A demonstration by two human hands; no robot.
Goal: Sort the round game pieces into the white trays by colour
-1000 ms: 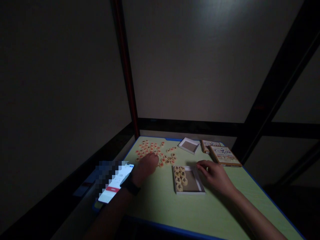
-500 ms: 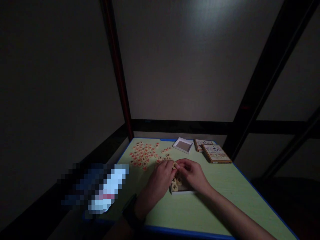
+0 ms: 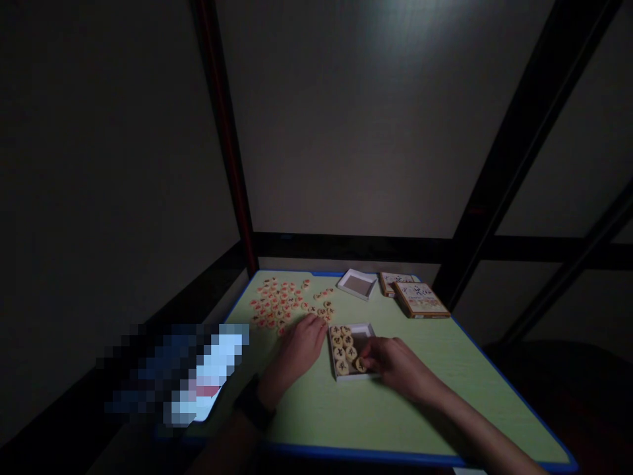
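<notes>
Parted since half a second ago, after meeting over the open white box (image 3: 352, 378): back toward the loose pieces (image 3: 279, 313) with the left hand (image 3: 298, 348), down into the box with the right hand (image 3: 403, 369). In the left foreground, a lit phone (image 3: 220, 363), heavily pixelated, near a dark wristband (image 3: 254, 402) on the left wrist. Edged in blue, a pale green table (image 3: 346, 415). At left, loosely curled, the left hand, low beside the nearest loose pieces; impossible to tell whether holding one. At right, pinched between thumb and fingers of the right hand, a round piece (image 3: 361, 364), low inside the box, just beside two columns of dark-lettered pieces (image 3: 339, 353) along the left wall: four in the outer, three in the inner. Beyond, spread in a broad cluster across the table's far left, the loose pieces, marked in red and black. Near the far edge, a shallow tray (image 3: 359, 285), open side up; to its right, two printed boxes (image 3: 422, 300), overlapping in view. At the rear, in dim light, a dark-framed wall (image 3: 356, 132).
</notes>
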